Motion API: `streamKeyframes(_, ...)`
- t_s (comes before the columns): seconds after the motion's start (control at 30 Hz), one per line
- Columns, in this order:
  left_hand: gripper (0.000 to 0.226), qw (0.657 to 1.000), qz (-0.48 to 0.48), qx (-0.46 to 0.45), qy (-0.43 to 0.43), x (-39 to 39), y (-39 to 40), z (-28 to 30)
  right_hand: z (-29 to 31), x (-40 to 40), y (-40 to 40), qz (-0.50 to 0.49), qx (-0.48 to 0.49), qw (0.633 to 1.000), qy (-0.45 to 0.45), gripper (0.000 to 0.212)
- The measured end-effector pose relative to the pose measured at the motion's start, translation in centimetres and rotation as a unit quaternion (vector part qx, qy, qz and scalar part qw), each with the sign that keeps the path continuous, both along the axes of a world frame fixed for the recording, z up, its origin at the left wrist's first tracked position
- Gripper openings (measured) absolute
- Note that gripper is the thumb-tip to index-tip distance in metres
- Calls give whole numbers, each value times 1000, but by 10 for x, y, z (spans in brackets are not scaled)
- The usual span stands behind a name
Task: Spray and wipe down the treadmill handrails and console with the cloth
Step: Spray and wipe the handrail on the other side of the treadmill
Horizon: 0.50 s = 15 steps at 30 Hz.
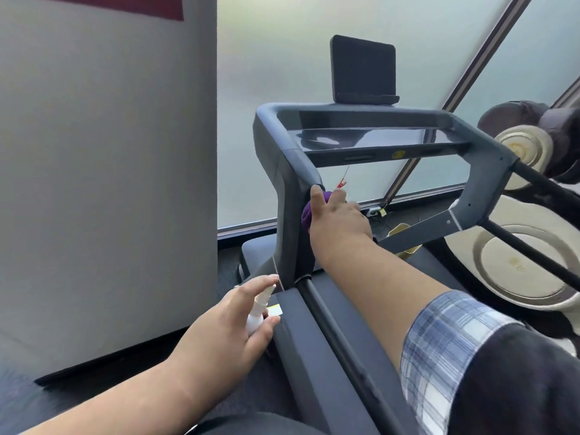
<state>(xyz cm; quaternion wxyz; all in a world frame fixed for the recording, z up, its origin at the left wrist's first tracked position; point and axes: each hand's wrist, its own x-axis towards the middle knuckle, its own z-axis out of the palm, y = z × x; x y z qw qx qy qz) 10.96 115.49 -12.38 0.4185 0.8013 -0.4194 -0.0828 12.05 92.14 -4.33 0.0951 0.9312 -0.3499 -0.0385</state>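
The dark grey treadmill frame (329, 117) fills the middle, with its glossy console panel (361, 138) and a black screen (362, 69) on top. My right hand (337, 216) presses a purple cloth (309, 211) against the left upright, just below where the left handrail (301, 161) bends down. My left hand (241, 324) grips a small white spray bottle (257, 312) low beside the treadmill's left side rail, nozzle pointing up toward the upright. The right handrail (546, 186) runs off at the right edge.
A white wall (103, 171) stands close on the left. Frosted glass (282, 58) is behind the treadmill. A cream and dark machine (524, 268) sits close on the right. A red safety clip (342, 183) dangles under the console. The belt deck (351, 324) runs below my arms.
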Motion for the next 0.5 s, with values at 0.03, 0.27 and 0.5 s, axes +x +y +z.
streamKeyframes(0.03,53,1000,-1,-1,-3,5,1,-1,0,8,-2,0,4,1000,-6,77)
streamKeyframes(0.27,58,999,-44,-9,-3,38,-5,1,3,12,-7,11,34,998,-60,61)
streamKeyframes(0.5,57,993,-116,-14,14,72,-25,-3,2,-64,3,-83,115,975,-169,86)
